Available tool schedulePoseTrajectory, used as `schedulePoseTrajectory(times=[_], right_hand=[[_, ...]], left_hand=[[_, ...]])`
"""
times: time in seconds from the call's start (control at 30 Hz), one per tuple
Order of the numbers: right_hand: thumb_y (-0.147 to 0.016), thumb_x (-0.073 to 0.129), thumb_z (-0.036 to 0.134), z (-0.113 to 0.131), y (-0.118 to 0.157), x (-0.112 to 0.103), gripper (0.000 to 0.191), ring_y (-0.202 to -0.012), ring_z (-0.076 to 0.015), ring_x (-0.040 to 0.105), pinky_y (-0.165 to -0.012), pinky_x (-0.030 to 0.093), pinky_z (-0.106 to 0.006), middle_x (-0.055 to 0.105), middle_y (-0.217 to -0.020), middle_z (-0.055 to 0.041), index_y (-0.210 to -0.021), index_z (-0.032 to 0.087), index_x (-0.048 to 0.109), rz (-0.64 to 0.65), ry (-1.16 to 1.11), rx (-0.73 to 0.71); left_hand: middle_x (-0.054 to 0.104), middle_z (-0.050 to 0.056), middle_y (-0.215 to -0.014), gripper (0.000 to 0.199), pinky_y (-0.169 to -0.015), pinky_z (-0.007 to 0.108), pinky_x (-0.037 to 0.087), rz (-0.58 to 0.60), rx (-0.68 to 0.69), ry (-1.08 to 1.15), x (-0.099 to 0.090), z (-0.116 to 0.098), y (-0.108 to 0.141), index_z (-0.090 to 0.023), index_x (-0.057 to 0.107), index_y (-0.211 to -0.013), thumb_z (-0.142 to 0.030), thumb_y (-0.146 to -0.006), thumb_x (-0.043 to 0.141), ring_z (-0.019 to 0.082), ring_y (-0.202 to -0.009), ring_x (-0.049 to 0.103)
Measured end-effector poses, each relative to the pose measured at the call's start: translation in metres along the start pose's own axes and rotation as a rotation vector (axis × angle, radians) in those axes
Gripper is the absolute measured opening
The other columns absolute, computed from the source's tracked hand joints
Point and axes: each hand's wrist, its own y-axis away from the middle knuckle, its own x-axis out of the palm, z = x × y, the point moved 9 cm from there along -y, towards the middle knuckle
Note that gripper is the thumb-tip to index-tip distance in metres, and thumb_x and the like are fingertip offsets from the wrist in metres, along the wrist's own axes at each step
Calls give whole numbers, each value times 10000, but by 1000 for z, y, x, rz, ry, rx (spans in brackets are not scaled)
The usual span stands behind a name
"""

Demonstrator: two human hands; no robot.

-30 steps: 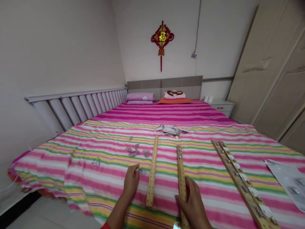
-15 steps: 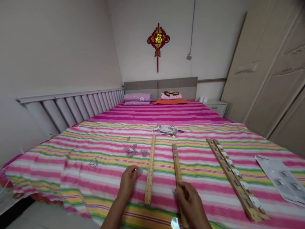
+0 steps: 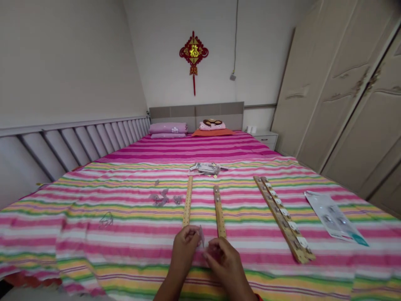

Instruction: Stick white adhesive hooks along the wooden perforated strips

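Note:
My left hand (image 3: 185, 244) is closed in a pinch on a small clear plastic piece (image 3: 201, 236), which stands up between the two hands. Close beside it, my right hand (image 3: 226, 258) has its thumb and fingertips drawn together at the piece's lower edge; what they grip is too small to make out. Under the left hand runs a wooden strip with holes (image 3: 187, 205). A second wooden strip (image 3: 220, 213), with metal bits at its far end, reaches toward the right hand. Several small clear plastic pieces (image 3: 161, 198) lie left of the strips.
Two wooden strips with white and metal discs (image 3: 280, 219) lie to the right. Beyond them is a clear package with metal parts (image 3: 333, 217). Packaged items (image 3: 206, 168) lie farther back, and a wiry clear scrap (image 3: 106, 219) lies left on the striped sheet (image 3: 131, 251).
My right hand has let go of the wooden strip and come over to my left hand. The left hand has brought its plastic piece rightward. The view has turned slightly right.

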Motion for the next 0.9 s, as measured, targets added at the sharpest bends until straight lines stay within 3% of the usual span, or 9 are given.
schedulePoseTrajectory(times=[0.2, 0.37, 0.47, 0.63, 0.9], right_hand=[[-785, 622, 360, 2, 2, -16, 190, -584, -152, 537, -560, 433, -238, 570, -636, 2, -687, 203, 581, -103, 1, 54], [-727, 655, 472, -10, 0, -24, 296, -532, -144, 500, -511, 406, -242, 583, -592, -2, -674, 183, 622, -140, -223, 209], [-628, 719, 539, -26, -3, -28, 379, -519, -139, 490, -500, 390, -243, 566, -547, 6, -628, 176, 611, -157, -388, 323], [-566, 759, 557, -49, -5, -25, 415, -449, -102, 444, -461, 341, -226, 535, -484, 32, -601, 176, 596, -70, -578, 482], [-566, 741, 585, -65, -6, -25, 443, -375, -79, 385, -420, 267, -215, 484, -410, 53, -597, 172, 586, -2, -550, 555]], left_hand=[[667, 24, -590, 270, -553, 250, 500, 71, -62, 33, 26, 6, 12, -149, 642, -663, -330, -507, 768, 156, -561, 622], [697, 51, -679, 304, -651, 271, 504, 145, -8, -30, 33, 9, 16, -144, 665, -708, -403, -578, 757, 184, -669, 647], [677, 39, -649, 326, -620, 256, 473, 178, 31, -105, 36, 6, 16, -149, 660, -674, -473, -652, 690, 166, -637, 612], [642, 12, -631, 336, -624, 253, 459, 123, 18, -105, 32, 7, 7, -160, 645, -681, -488, -624, 689, 154, -639, 592], [603, -12, -571, 296, -545, 231, 410, 216, -95, -48, 54, 28, -2, -152, 624, -667, -403, -557, 736, 114, -540, 536]])
